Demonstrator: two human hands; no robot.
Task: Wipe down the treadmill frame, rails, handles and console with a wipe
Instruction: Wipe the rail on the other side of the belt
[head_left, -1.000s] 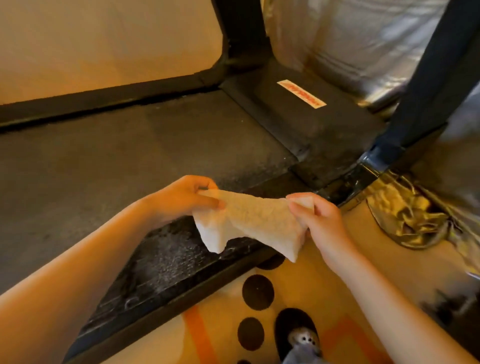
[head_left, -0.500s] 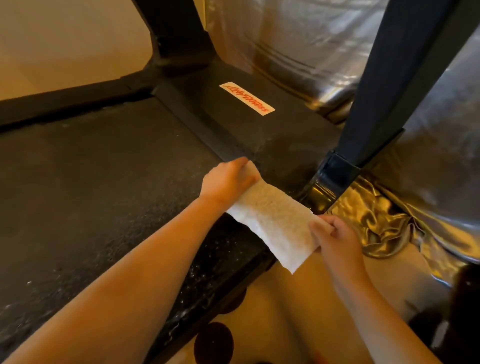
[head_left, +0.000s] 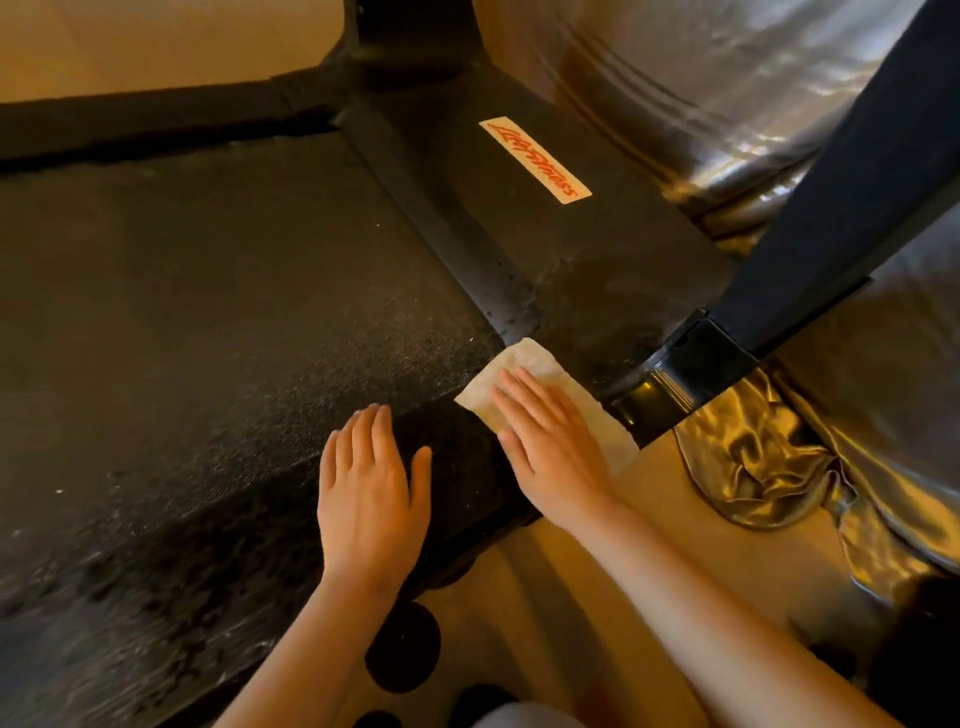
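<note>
"Where was the wipe (head_left: 525, 359)?"

"In the head view, just right of the middle. It lay spread flat on the side rail (head_left: 457, 447), near the foot of the dark post (head_left: 857, 182)."

"Did the right hand (head_left: 550, 441) grab it?"

"No. Its fingers lay straight and pressed it down (a flat hand rubs more at once, I think)."

"And the left hand (head_left: 371, 488)?"

"Flat too, holding nothing. It rested on the rail at lower middle, likely to steady the body. The belt (head_left: 208, 312) filled the left."
</note>
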